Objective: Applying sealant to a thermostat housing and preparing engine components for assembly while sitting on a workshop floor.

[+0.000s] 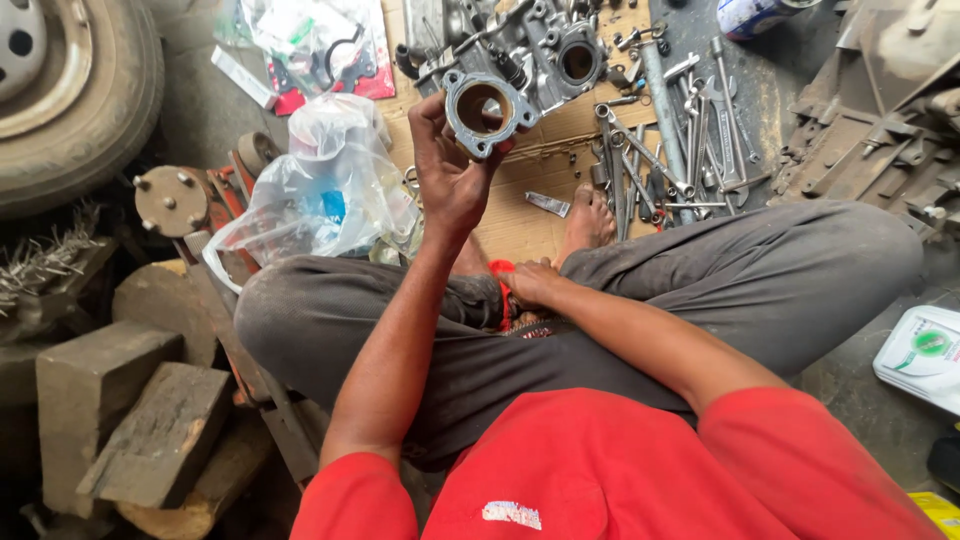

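My left hand (447,170) is raised in front of me and grips a grey metal flange part with a round bore (487,110), holding it by its left and lower rim. My right hand (527,283) rests low on my crossed legs, fingers closed around a small red-handled object (503,290) that is mostly hidden between hand and trousers. I sit cross-legged in grey trousers and a red shirt, one bare foot (588,222) on the cardboard.
A metal engine housing (545,50) lies on cardboard ahead. Several wrenches and sockets (660,150) are spread to its right. A clear plastic bag (330,185) sits left of my knee. A tyre (80,100), wooden blocks (140,420) and a white bottle (925,355) surround me.
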